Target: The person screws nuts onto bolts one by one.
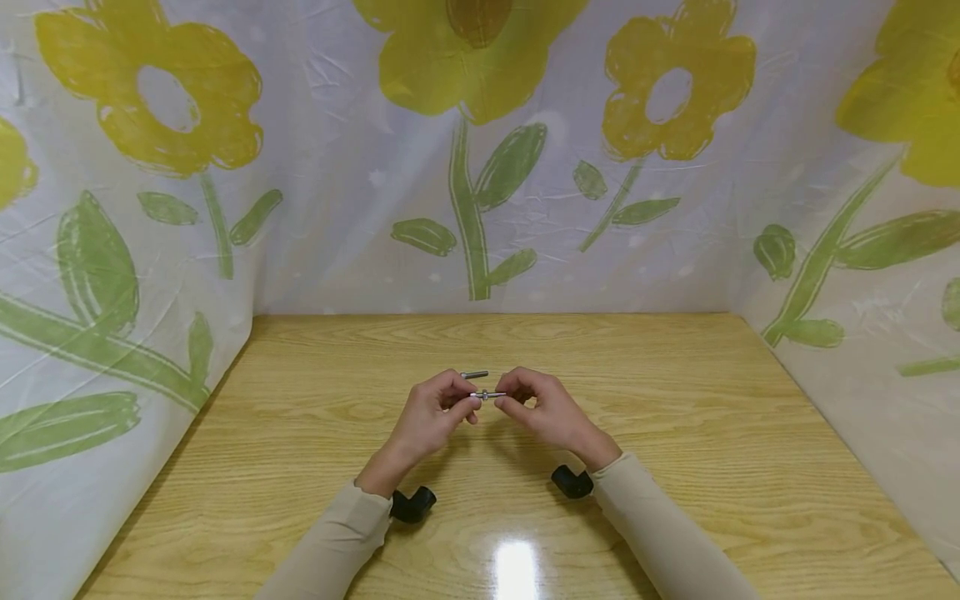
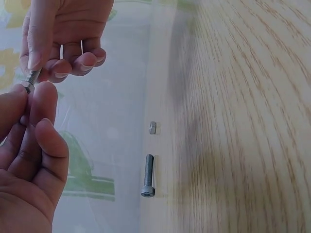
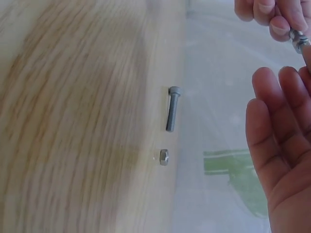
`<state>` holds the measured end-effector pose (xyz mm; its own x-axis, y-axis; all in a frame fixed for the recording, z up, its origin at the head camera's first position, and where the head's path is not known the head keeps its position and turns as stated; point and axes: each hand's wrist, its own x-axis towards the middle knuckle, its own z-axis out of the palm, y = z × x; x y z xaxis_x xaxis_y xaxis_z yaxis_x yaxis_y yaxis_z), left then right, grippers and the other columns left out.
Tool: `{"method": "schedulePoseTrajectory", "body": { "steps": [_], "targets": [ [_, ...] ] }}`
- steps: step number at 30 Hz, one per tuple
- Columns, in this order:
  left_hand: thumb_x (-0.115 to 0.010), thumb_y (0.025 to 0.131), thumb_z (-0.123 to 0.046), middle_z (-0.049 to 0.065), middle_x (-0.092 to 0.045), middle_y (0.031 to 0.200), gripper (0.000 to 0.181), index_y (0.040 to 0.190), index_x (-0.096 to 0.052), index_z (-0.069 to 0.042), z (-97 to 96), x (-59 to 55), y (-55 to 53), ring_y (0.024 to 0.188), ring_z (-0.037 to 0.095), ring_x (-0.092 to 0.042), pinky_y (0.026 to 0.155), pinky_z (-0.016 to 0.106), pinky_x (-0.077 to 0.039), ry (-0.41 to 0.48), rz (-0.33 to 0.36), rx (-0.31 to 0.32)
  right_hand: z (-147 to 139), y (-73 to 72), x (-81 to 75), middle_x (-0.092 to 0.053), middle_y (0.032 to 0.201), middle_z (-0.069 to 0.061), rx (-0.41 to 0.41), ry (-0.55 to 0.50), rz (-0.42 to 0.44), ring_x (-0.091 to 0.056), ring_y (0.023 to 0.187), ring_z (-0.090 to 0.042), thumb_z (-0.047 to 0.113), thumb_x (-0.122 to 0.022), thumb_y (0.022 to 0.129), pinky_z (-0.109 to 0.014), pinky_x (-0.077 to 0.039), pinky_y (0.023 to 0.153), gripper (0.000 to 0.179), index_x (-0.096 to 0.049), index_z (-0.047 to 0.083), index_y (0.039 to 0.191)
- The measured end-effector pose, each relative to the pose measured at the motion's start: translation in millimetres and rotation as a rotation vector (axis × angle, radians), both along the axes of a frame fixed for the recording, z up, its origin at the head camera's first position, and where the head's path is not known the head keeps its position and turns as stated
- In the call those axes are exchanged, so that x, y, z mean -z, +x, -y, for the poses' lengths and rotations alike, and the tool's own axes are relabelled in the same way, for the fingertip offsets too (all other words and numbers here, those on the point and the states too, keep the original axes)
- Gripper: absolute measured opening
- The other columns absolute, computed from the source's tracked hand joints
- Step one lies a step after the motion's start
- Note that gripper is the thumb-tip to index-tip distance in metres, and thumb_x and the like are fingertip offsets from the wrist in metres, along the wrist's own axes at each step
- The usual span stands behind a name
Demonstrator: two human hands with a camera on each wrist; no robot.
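Note:
In the head view my left hand [image 1: 437, 410] and right hand [image 1: 549, 410] meet over the table, both pinching a small metal bolt [image 1: 496, 394]. A nut [image 1: 485, 396] sits around the bolt between the two sets of fingertips. The left wrist view shows the bolt's thread [image 2: 33, 76] running up to the right hand's fingertips, while the left thumb and finger grip the lower end. Fingers cover much of the bolt, its head included. Beyond the hands lies a loose socket-head bolt [image 3: 172, 110], with a loose nut [image 3: 164, 157] off its threaded end.
A wood-grain table [image 1: 675, 375] lies under the hands. Flower-printed cloth [image 1: 322, 167] walls it at the back and both sides. Black curved pieces [image 1: 413, 505] show beside each sleeve cuff.

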<state>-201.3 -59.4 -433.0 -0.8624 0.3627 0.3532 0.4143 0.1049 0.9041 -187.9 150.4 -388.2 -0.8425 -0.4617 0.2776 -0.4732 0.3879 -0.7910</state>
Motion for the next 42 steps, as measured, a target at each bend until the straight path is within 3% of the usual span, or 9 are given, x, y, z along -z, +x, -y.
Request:
{"method": "schedulePoseTrajectory", "body": {
  "steps": [6,13,18,24,27,30,34,39,42],
  "targets": [
    [-0.066,0.091,-0.009,0.006,-0.067,0.083,0.009,0.099,-0.061,-0.009,-1.2,-0.7,0.8,0.071,0.029,-0.065,0.064,0.039,-0.054,-0.052,-0.059,-0.019,0.4,-2.7,7.4,-0.064,0.089,-0.007,0.000,-0.028,-0.035,-0.059,0.078,-0.022,0.005,-0.062,0.093,-0.032,-0.048,0.071,0.006,-0.064,0.000,0.097],
    [-0.070,0.087,-0.006,0.010,-0.062,0.089,0.024,0.108,-0.060,-0.003,-5.1,-5.8,3.6,0.072,0.022,-0.057,0.061,0.031,-0.046,-0.163,-0.170,-0.034,-4.2,-19.7,36.3,-0.064,0.090,0.004,0.007,-0.070,-0.079,-0.059,0.078,-0.011,0.014,-0.064,0.093,-0.033,-0.049,0.072,0.002,-0.065,0.014,0.095],
    [-0.069,0.088,-0.008,-0.001,-0.057,0.086,0.014,0.100,-0.062,-0.011,-4.5,-3.0,1.3,0.072,0.014,-0.051,0.059,0.037,-0.046,-0.155,-0.251,-0.047,1.0,-9.6,19.7,-0.065,0.089,-0.003,0.000,-0.068,-0.060,-0.058,0.077,-0.013,0.007,-0.063,0.092,-0.033,-0.048,0.071,0.004,-0.065,0.010,0.094],
    [-0.061,0.096,-0.020,-0.008,-0.053,0.080,0.008,0.092,-0.064,-0.014,-3.4,0.2,0.5,0.069,0.011,-0.048,0.059,0.030,-0.043,-0.212,-0.245,-0.068,4.1,1.9,1.9,-0.065,0.089,-0.007,-0.018,-0.056,-0.057,-0.058,0.077,-0.015,0.005,-0.062,0.093,-0.030,-0.047,0.070,0.003,-0.065,0.004,0.094],
    [-0.059,0.097,-0.026,-0.007,-0.053,0.080,0.012,0.091,-0.065,-0.017,-3.4,0.4,0.9,0.068,0.011,-0.047,0.060,0.027,-0.042,-0.240,-0.210,-0.082,4.3,3.0,0.6,-0.065,0.090,-0.006,-0.020,-0.057,-0.050,-0.059,0.078,-0.016,0.006,-0.062,0.093,-0.030,-0.048,0.070,0.004,-0.065,0.004,0.094],
    [-0.066,0.092,-0.025,-0.003,-0.058,0.086,0.011,0.098,-0.063,-0.017,-3.6,-1.1,1.8,0.070,0.011,-0.051,0.060,0.026,-0.043,-0.221,-0.183,-0.076,4.4,3.0,0.9,-0.065,0.091,-0.007,-0.016,-0.060,-0.051,-0.059,0.079,-0.016,0.005,-0.062,0.093,-0.030,-0.048,0.070,0.004,-0.065,0.004,0.094],
    [-0.072,0.087,-0.017,0.001,-0.060,0.091,0.019,0.102,-0.060,-0.014,-3.5,-3.4,2.5,0.074,0.013,-0.053,0.061,0.032,-0.045,-0.174,-0.205,-0.047,4.5,3.1,1.0,-0.065,0.091,-0.007,-0.011,-0.058,-0.056,-0.060,0.079,-0.014,0.005,-0.062,0.093,-0.030,-0.048,0.069,0.004,-0.065,0.003,0.094],
    [-0.063,0.094,-0.020,-0.006,-0.056,0.087,0.005,0.095,-0.063,-0.015,-2.9,-3.2,2.1,0.076,0.012,-0.051,0.064,0.033,-0.045,-0.197,-0.204,-0.063,4.3,3.0,1.0,-0.065,0.090,-0.006,-0.013,-0.053,-0.054,-0.059,0.078,-0.015,0.006,-0.062,0.093,-0.030,-0.048,0.069,0.004,-0.066,0.004,0.094],
    [-0.058,0.097,-0.027,-0.008,-0.054,0.084,0.012,0.093,-0.065,-0.018,-2.7,-2.6,2.1,0.075,0.011,-0.049,0.066,0.028,-0.044,-0.230,-0.168,-0.081,4.3,2.9,1.1,-0.065,0.089,-0.006,-0.016,-0.057,-0.050,-0.059,0.078,-0.016,0.006,-0.062,0.093,-0.030,-0.048,0.069,0.004,-0.065,0.004,0.094]
  ]
}}
